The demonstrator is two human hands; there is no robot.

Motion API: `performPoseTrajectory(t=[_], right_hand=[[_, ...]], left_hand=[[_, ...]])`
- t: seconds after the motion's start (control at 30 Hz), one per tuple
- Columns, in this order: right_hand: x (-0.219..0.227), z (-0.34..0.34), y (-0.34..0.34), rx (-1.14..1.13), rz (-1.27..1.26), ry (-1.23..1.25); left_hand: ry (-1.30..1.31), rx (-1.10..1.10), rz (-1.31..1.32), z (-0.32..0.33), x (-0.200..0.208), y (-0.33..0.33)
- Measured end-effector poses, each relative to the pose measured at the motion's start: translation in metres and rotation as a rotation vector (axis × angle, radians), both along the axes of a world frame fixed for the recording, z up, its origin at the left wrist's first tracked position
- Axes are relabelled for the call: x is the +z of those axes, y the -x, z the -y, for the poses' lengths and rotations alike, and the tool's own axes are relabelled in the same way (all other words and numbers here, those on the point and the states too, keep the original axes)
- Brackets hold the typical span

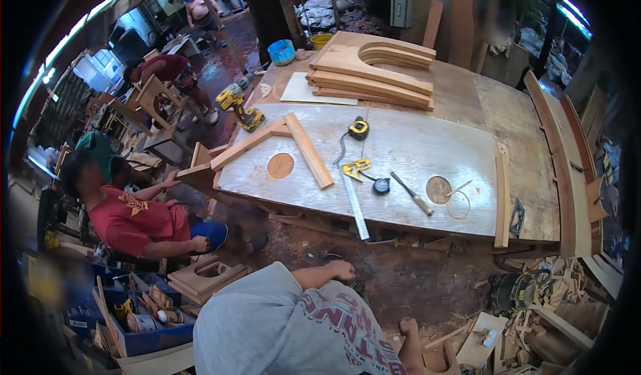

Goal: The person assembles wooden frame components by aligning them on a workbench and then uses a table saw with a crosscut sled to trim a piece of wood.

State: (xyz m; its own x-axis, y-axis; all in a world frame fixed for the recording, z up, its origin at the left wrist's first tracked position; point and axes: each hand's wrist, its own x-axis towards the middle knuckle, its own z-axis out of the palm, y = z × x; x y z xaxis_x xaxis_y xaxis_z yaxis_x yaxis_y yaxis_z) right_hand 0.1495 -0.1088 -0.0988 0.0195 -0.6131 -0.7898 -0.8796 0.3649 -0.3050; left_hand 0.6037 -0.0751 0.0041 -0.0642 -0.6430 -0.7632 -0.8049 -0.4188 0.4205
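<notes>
My left hand (343, 270) hangs before my grey shirt, fingers curled, with nothing visible in it. Lower right, my right hand (406, 325) is also loosely curled and seems bare. Both are apart from the workbench (427, 125) ahead. On its pale sheet lie a combination square (356, 205) with a yellow head, a yellow-black tape measure (358, 129), a dark round tape measure (380, 186) and a slim tool with a wooden handle (423, 205). Left of these, two wooden strips (308, 151) meet at an angle, beside a yellow cordless drill (239, 107).
Curved wooden pieces (374, 81) are stacked at the bench's back. A person in a red shirt (137, 218) sits at the left; others are farther back. A blue toolbox (150, 338) stands lower left. Wood offcuts (487, 338) and a compressor-like machine (517, 289) crowd the lower right.
</notes>
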Motion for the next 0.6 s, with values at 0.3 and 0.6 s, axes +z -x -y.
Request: performPoseTrajectory(t=[0.3,0.6], right_hand=[[0.016,0.015,-0.013,-0.126,0.241,0.066],[0.048,0.073,0.143,-0.751,0.136,0.356]], left_hand=[[-0.127,-0.375,-0.268,0.164,-0.033,0.117],[-0.385,-0.906,-0.2,0.353,-0.058,0.34]])
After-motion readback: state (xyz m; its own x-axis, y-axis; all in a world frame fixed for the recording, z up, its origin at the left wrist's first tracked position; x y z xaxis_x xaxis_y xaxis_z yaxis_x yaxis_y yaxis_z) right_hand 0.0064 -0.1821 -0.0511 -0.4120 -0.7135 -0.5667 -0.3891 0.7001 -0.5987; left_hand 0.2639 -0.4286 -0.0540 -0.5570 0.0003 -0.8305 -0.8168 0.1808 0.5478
